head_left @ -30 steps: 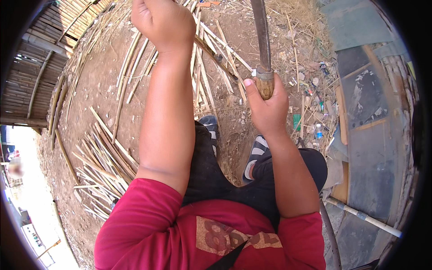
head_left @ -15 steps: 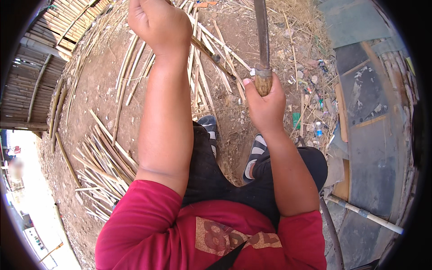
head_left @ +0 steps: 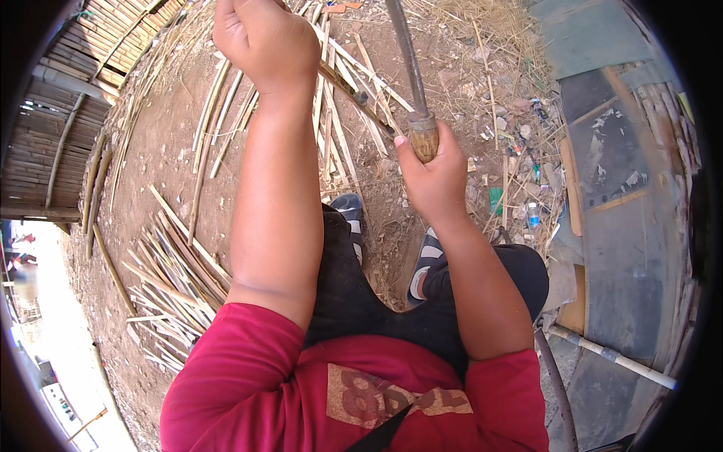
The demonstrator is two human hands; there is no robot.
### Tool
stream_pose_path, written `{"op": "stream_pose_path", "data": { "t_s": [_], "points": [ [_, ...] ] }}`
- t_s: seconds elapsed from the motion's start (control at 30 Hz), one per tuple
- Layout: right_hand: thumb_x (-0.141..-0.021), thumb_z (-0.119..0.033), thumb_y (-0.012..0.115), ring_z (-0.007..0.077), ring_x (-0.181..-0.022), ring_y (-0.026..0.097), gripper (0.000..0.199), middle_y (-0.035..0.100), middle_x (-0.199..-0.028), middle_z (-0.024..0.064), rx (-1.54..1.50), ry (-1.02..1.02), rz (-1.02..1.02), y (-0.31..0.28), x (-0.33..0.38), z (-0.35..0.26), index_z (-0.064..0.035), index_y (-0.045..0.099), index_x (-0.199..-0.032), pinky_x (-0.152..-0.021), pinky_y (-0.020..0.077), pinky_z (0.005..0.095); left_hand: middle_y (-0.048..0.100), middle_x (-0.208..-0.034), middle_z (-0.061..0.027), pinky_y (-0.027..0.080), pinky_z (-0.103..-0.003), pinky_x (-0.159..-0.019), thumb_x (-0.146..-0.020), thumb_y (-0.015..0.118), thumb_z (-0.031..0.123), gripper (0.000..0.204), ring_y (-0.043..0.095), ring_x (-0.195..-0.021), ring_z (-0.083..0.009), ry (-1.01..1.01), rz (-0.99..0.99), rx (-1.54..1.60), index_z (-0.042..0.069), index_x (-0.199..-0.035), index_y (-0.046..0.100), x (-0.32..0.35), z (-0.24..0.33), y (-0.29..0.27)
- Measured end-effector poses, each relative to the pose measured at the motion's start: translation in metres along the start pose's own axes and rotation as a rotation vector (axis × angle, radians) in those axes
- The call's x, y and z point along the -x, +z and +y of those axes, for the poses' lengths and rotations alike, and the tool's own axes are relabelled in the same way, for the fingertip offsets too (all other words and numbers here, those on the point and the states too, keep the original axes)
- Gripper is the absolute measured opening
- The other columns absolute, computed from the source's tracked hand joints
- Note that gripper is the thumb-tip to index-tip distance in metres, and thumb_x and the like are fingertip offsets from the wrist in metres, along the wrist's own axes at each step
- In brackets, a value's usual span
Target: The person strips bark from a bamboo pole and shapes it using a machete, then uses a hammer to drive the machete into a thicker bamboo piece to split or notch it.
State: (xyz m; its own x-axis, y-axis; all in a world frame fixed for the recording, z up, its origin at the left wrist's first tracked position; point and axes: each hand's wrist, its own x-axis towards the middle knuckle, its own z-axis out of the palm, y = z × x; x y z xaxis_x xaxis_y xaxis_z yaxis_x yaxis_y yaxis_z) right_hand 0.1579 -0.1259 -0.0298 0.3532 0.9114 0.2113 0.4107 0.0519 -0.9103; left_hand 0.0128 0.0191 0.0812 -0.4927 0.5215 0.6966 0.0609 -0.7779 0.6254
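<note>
Blade [head_left: 401, 53] tilted further left, right hand [head_left: 433, 177] unmoved

Outdoor bamboo-working yard, rural. Bare dirt ground [head_left: 181, 143] strewn with split bamboo strips [head_left: 177, 271]. Slatted bamboo wall [head_left: 98, 45] at upper left. Dry straw [head_left: 489, 30] and scattered litter [head_left: 520, 188] beside weathered boards [head_left: 625, 226] at right.

Bare brown dirt ground [head_left: 162, 143] lies open left of the raised left forearm [head_left: 275, 188]. Below it, a heap of pale split bamboo strips [head_left: 169, 275] blocks the way. Scattered bamboo slats [head_left: 339, 113] clutter the gap between both arms, above the striped sandals [head_left: 350, 215].
</note>
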Motion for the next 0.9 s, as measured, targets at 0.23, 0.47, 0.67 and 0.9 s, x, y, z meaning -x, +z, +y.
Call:
{"op": "stream_pose_path", "data": {
  "t_s": [0.23,0.47,0.67,0.9],
  "points": [
    [-0.088,-0.016,0.071,0.0451,-0.092,0.072,0.04,0.072,-0.092,0.0271,0.347,0.188,-0.25,0.033,0.018,0.078,0.004,0.064,-0.121,-0.081,0.0553,0.049,0.046,-0.055,-0.0053,0.039,-0.033,-0.054,-0.106,0.041,0.024,0.042,0.043,-0.051,-0.0167,-0.138,-0.008,0.055,0.009,-0.067,0.045,0.0,0.003,-0.001],
    [-0.087,-0.018,0.073,0.0397,-0.082,0.072,0.038,0.072,-0.087,0.0239,0.044,0.116,-0.02,-0.001,-0.006,0.011,0.0038,0.064,-0.116,-0.077,0.0553,0.0455,0.046,-0.054,-0.0046,0.037,-0.033,-0.05,-0.106,0.043,0.025,0.045,0.042,-0.048,-0.0152,0.008,-0.015,0.006,0.009,-0.064,0.046,0.002,0.001,0.0],
    [-0.087,-0.018,0.071,0.0412,-0.085,0.073,0.034,0.072,-0.088,0.0247,0.134,0.189,-0.104,0.016,0.016,0.062,0.0015,0.064,-0.114,-0.077,0.055,0.0488,0.046,-0.054,-0.0048,0.038,-0.032,-0.051,-0.105,0.044,0.026,0.044,0.042,-0.049,-0.0157,-0.013,-0.105,-0.025,0.01,-0.065,0.044,0.007,0.007,0.004],
    [-0.085,-0.019,0.073,0.0438,-0.089,0.071,0.037,0.072,-0.092,0.0257,0.187,0.201,-0.195,0.017,0.004,0.048,0.0018,0.065,-0.115,-0.079,0.0548,0.0482,0.046,-0.054,-0.0048,0.038,-0.033,-0.051,-0.105,0.044,0.026,0.042,0.04,-0.049,-0.0159,-0.048,-0.02,0.088,0.009,-0.066,0.045,0.003,0.003,0.0]
  ]
}}
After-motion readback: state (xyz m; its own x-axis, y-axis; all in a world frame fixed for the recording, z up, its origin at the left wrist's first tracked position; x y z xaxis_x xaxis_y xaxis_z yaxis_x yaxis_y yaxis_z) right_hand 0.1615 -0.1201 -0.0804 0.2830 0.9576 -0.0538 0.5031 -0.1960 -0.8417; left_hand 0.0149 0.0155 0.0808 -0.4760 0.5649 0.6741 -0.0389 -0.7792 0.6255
